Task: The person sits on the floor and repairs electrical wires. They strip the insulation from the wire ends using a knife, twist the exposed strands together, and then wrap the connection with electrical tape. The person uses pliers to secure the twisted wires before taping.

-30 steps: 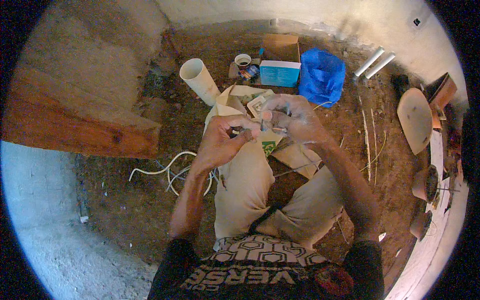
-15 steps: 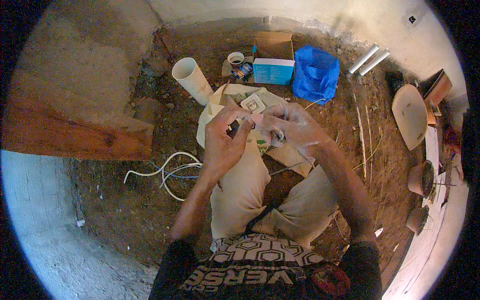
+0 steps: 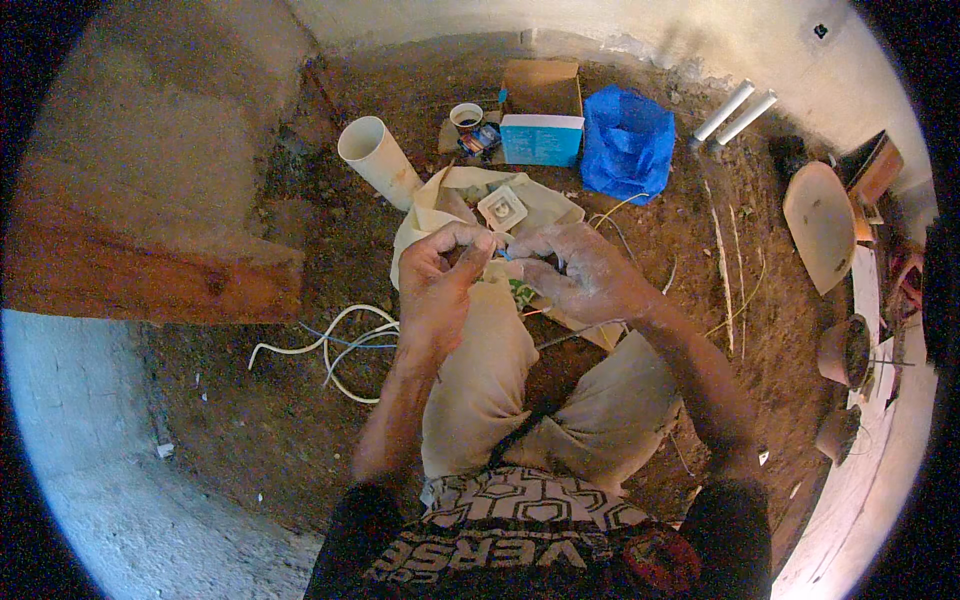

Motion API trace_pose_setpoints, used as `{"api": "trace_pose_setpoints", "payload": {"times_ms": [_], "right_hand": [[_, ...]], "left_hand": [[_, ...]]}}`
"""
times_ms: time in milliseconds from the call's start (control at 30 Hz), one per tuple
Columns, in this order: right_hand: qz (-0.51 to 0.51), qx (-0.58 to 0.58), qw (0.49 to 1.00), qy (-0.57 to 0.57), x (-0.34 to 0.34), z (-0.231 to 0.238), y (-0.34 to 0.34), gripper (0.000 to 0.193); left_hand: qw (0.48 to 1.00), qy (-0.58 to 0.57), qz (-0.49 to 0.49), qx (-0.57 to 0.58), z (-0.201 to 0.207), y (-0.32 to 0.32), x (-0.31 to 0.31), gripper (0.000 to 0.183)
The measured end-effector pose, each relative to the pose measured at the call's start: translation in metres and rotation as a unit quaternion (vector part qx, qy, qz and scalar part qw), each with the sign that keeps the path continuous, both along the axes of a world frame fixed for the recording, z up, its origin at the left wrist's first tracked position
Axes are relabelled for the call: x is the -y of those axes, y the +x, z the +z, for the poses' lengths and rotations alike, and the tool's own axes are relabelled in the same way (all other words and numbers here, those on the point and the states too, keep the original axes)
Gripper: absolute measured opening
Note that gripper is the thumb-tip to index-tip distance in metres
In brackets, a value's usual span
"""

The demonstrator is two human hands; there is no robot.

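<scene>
Brown carton [image 3: 541, 86] stands behind pale-blue box [image 3: 541, 139], beside blue bag [image 3: 627, 141].

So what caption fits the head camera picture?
Seated on dirt, left hand and right hand pinch a small blue-tipped piece above a white socket.

Black short-sleeved t-shirt [image 3: 520, 560] with a white geometric print and lettering, beige cloth trousers [image 3: 480, 370], bare forearms, dusty-looking right hand [image 3: 580, 275].
</scene>
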State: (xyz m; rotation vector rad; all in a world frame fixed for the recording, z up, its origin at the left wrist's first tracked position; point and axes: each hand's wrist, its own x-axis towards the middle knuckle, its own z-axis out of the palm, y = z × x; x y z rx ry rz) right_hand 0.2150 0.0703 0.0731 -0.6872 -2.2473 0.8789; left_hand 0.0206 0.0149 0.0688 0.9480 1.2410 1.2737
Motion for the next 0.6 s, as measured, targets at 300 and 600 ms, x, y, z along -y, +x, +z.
{"api": "trace_pose_setpoints", "payload": {"times_ms": [300, 600], "right_hand": [[0.065, 0.066, 0.981, -0.169, -0.018, 0.0, 0.007, 0.02], [0.042, -0.238, 0.871, -0.429, -0.01, -0.01, 0.012, 0.047]], "left_hand": [[0.995, 0.051, -0.02, -0.086, 0.011, 0.007, -0.003, 0.014], [0.946, 0.074, -0.009, -0.316, 0.016, -0.006, -0.008, 0.022]]}}
